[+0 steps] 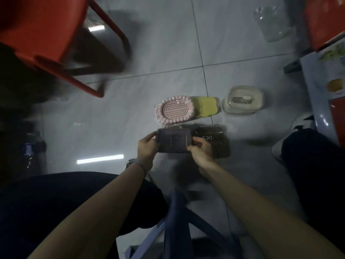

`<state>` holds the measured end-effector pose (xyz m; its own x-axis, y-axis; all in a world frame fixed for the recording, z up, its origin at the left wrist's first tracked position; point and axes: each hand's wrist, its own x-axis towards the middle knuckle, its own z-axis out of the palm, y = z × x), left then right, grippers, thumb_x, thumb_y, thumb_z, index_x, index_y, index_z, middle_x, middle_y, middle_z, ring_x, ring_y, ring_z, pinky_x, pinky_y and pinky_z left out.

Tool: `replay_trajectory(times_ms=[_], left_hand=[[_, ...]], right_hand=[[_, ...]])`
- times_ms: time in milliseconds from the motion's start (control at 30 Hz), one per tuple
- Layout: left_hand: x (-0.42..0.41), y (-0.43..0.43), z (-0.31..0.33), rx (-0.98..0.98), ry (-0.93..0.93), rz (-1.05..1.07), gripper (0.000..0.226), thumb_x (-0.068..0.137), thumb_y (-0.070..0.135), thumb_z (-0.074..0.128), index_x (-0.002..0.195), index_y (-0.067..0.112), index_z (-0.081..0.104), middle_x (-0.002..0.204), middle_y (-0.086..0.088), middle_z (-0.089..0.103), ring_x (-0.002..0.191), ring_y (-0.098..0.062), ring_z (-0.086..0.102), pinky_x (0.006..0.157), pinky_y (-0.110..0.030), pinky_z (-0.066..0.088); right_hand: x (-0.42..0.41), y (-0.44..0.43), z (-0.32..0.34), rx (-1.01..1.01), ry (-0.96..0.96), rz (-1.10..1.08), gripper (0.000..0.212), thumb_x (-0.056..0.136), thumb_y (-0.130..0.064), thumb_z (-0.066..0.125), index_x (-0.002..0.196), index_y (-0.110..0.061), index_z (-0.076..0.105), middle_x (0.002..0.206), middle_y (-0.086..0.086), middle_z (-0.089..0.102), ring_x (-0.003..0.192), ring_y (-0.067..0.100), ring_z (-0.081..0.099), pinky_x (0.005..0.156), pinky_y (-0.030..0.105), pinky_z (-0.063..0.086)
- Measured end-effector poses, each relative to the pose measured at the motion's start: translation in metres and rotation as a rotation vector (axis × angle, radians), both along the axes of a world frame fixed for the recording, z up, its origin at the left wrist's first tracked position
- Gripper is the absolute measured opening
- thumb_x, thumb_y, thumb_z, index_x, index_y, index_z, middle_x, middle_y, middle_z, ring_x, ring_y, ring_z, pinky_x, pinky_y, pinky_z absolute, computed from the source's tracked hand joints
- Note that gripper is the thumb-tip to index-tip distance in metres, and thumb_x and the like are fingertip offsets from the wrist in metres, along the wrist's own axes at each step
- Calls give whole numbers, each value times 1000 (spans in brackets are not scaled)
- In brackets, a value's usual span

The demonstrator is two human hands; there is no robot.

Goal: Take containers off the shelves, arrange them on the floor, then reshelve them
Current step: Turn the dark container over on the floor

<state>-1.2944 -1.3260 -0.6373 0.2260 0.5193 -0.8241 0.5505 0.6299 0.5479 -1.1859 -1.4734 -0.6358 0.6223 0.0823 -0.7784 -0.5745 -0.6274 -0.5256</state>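
Note:
A dark purple rectangular container [172, 140] is held low over the tiled floor by both hands. My left hand [146, 149] grips its left end. My right hand [200, 151] grips its right end. Just right of it a dark brown container with white lettering [214, 139] lies on the floor. Behind them stand a pink oval soap dish with a beaded rim [174, 111], a yellow-green container [206, 106] and a clear lidded box with a cream lid [242, 101]. A clear plastic jar [270, 23] stands far back on the right.
A red plastic stool [56, 34] stands at the back left. A blue stool frame [177, 221] is between my knees. Red and pale blue boxes [324, 75] fill the right edge. A white shoe [298, 126] is beside my right leg. A dark bottle [29, 148] stands at the left.

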Motion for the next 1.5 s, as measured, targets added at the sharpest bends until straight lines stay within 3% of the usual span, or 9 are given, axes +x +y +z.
replay_trajectory(times_ms=[100, 233, 433, 567, 667, 867, 1067, 1300, 1500], left_hand=[[4, 2, -5, -18, 1, -11, 54, 90, -10, 54, 143, 1, 55, 125, -21, 68, 115, -39, 66, 101, -54, 55], [4, 3, -26, 0, 16, 3, 57, 85, -20, 48, 139, -2, 59, 122, -20, 69, 116, -39, 66, 103, -55, 54], [6, 2, -30, -10, -3, -52, 62, 85, -19, 48, 141, 5, 58, 136, -12, 63, 125, -33, 60, 107, -54, 51], [8, 4, -31, -51, 44, -151, 62, 93, -10, 49, 152, 10, 46, 150, -6, 47, 137, -24, 46, 110, -39, 44], [7, 3, -32, -146, 37, -138, 44, 90, -10, 51, 122, 17, 64, 124, -11, 67, 108, -24, 62, 77, -26, 48], [-5, -6, -41, -160, 38, -102, 49, 82, -16, 47, 98, 24, 69, 105, -14, 65, 97, -25, 53, 71, -30, 44], [-10, -4, -45, -141, 61, -79, 52, 84, -15, 52, 128, 11, 65, 104, -15, 69, 92, -23, 58, 73, -32, 47], [-4, 1, -23, -41, 256, -111, 21, 85, 1, 59, 69, 13, 55, 73, -1, 51, 84, -26, 52, 76, -40, 45], [17, -7, 39, 204, 217, -224, 44, 94, 26, 57, 132, 7, 65, 127, -12, 68, 116, -32, 62, 96, -39, 53]], right_hand=[[0, 5, -15, 4, 20, -55, 40, 88, 8, 68, 126, -3, 67, 111, 8, 70, 96, 18, 63, 69, 8, 49], [-2, 9, -31, -2, 91, -105, 45, 87, 7, 70, 129, -6, 67, 117, 10, 72, 107, 27, 69, 101, 43, 56], [0, 5, -56, 50, 132, -148, 49, 83, 11, 69, 130, -4, 69, 121, 13, 75, 116, 32, 70, 107, 49, 54], [2, 5, -52, 62, 150, -96, 41, 87, 6, 68, 123, -12, 71, 108, 5, 74, 101, 23, 67, 99, 43, 53], [4, 6, -50, 99, 220, -112, 38, 90, 2, 66, 118, -24, 64, 101, -1, 71, 93, 17, 63, 88, 40, 51], [-4, 13, -49, 110, 237, -4, 84, 77, -6, 75, 152, -25, 43, 136, 2, 63, 123, 23, 59, 112, 47, 47], [-2, 15, -46, 90, 207, 90, 77, 89, 1, 69, 157, -21, 40, 139, 2, 58, 123, 19, 55, 111, 39, 44], [-2, 9, -33, 12, 176, 99, 71, 90, -1, 70, 155, -7, 42, 146, 12, 58, 128, 25, 56, 109, 35, 44], [9, -6, 10, -11, 112, 198, 52, 89, -23, 71, 139, -13, 61, 133, 12, 67, 115, 27, 64, 96, 37, 48]])
